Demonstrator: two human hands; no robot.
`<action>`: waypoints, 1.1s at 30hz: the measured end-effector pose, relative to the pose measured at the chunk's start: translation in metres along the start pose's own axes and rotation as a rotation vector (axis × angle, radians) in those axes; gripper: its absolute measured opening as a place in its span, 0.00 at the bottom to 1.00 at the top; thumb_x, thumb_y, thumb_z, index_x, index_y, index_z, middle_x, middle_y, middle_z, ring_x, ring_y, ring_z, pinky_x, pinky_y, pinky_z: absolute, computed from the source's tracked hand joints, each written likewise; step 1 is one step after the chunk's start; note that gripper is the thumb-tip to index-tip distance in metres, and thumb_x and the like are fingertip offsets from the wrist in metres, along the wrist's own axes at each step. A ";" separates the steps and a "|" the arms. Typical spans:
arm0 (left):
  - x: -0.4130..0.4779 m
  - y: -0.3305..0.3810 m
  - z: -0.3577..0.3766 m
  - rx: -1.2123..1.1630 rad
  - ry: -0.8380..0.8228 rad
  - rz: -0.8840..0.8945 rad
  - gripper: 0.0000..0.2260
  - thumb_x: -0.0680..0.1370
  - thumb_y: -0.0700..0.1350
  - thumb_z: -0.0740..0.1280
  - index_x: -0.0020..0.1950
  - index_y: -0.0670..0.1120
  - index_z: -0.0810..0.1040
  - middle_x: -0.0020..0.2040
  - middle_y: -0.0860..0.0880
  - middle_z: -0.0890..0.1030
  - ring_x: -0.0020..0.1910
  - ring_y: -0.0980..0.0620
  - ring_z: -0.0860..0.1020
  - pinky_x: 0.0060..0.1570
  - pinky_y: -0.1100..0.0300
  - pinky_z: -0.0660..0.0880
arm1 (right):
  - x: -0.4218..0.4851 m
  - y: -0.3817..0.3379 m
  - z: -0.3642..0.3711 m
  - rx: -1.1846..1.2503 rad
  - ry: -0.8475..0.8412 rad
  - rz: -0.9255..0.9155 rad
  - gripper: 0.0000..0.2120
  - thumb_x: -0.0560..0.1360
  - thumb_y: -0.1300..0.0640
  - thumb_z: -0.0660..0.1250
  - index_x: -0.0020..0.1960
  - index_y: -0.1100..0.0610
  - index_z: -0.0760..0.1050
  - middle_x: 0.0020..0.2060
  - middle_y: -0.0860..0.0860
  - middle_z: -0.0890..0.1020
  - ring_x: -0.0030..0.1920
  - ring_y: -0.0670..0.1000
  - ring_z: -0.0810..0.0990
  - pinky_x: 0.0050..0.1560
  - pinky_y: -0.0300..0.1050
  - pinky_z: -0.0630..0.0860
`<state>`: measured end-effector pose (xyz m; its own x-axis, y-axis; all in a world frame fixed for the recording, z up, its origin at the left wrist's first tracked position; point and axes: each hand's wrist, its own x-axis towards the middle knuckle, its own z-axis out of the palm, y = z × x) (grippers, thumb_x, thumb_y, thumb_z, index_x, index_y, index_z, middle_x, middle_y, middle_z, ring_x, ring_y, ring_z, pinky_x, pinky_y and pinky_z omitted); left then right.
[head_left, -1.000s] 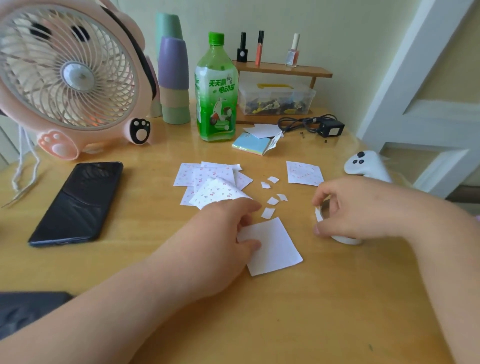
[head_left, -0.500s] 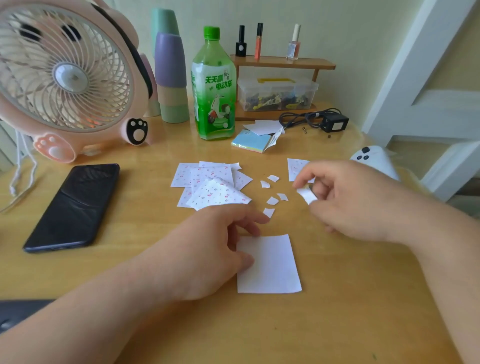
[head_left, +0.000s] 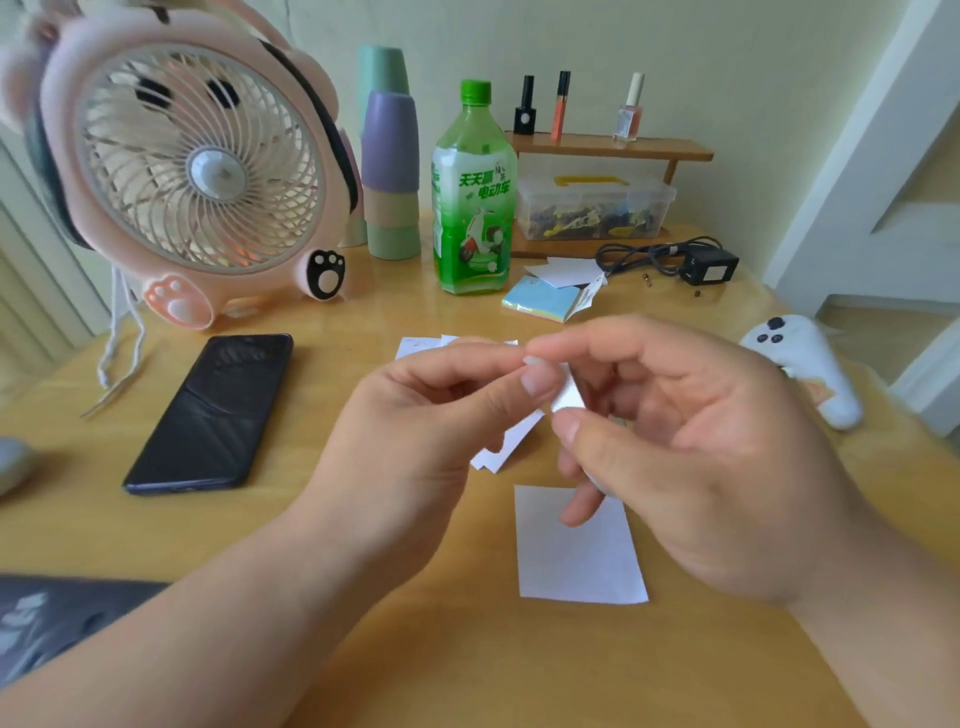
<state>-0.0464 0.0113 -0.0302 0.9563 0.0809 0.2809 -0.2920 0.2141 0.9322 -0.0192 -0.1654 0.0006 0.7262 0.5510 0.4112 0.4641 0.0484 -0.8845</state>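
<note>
Strip (head_left: 568, 395): small white scrap, in air above table (head_left: 467, 649), between both hands, over white sheet (head_left: 576, 551). Right hand (head_left: 701, 457) pinches it thumb to forefinger, other fingers loosely curled. Left hand (head_left: 415, 431) nips its upper edge with thumb and forefinger tips. Likely near weightless, limp, easy to crease or tear, maybe sticky; take by edges, fingertips only, light pull. Room: bare table toward near edge; phone (head_left: 208, 410) left, controller (head_left: 805, 369) right, paper pile (head_left: 506, 441) behind hands

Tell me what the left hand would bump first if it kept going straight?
The right hand. The left hand points right at it; both seem to pinch one white scrap, so barely any gap shows.
</note>
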 end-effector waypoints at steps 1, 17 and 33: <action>0.000 0.000 0.000 -0.028 0.003 0.006 0.06 0.67 0.49 0.77 0.43 0.50 0.88 0.41 0.50 0.82 0.37 0.52 0.73 0.42 0.54 0.67 | 0.000 0.000 0.001 0.016 0.002 -0.003 0.17 0.73 0.66 0.68 0.56 0.49 0.84 0.41 0.61 0.76 0.38 0.55 0.77 0.29 0.52 0.81; -0.001 0.004 0.008 -0.229 0.019 -0.082 0.07 0.74 0.46 0.75 0.49 0.45 0.87 0.41 0.43 0.77 0.37 0.40 0.66 0.42 0.43 0.62 | 0.002 0.001 0.023 0.221 0.140 0.089 0.28 0.72 0.65 0.68 0.69 0.49 0.74 0.37 0.55 0.79 0.33 0.55 0.80 0.28 0.52 0.80; -0.004 0.010 0.024 -0.213 0.181 -0.034 0.04 0.71 0.41 0.74 0.43 0.44 0.88 0.35 0.39 0.78 0.28 0.46 0.73 0.29 0.56 0.71 | 0.007 -0.001 0.027 0.084 0.297 0.222 0.08 0.77 0.59 0.71 0.42 0.63 0.83 0.30 0.56 0.83 0.24 0.53 0.79 0.23 0.43 0.73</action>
<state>-0.0530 -0.0100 -0.0162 0.9528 0.2387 0.1876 -0.2751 0.4174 0.8661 -0.0279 -0.1389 -0.0016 0.9256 0.2905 0.2427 0.2446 0.0303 -0.9692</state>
